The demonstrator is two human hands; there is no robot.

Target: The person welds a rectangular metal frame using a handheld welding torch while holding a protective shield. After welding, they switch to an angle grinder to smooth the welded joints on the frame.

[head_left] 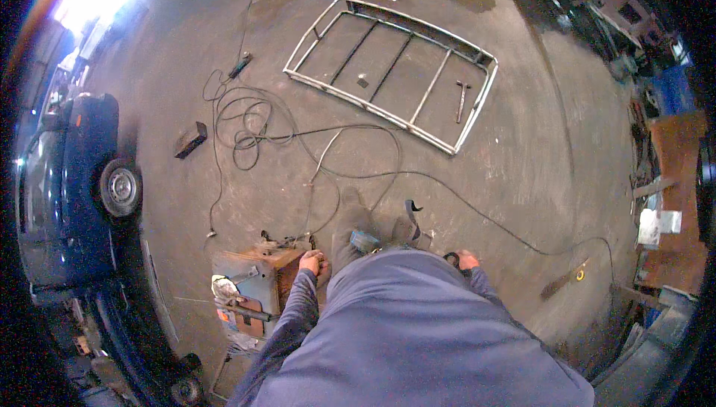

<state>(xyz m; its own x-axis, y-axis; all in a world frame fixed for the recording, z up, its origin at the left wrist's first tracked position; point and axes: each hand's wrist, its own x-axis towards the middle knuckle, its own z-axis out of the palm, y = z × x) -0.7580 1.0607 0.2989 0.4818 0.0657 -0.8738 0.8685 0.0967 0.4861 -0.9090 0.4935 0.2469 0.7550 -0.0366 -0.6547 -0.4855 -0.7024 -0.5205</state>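
Observation:
My left hand [313, 263] is closed, its fingers curled, just right of a worn metal box on a cart [257, 276]. What it holds, if anything, cannot be made out. On the other side of my body, my right hand [468, 259] curls at a dark rounded thing [451, 259], mostly hidden by my shirt. A black curved piece [412, 206] stands out in front of my legs. Farther ahead, a rectangular frame of welded metal tubes [365, 96] with crossbars lies on the floor. A hammer [462, 101] rests inside its right end.
Cables [261, 135] loop over the concrete floor, one running far right. An angle grinder [240, 65] and a dark block [192, 141] lie ahead left. A blue vehicle [71, 183] stands left. Boards [675, 191] and clutter line the right; a yellow ring [580, 276] lies nearby.

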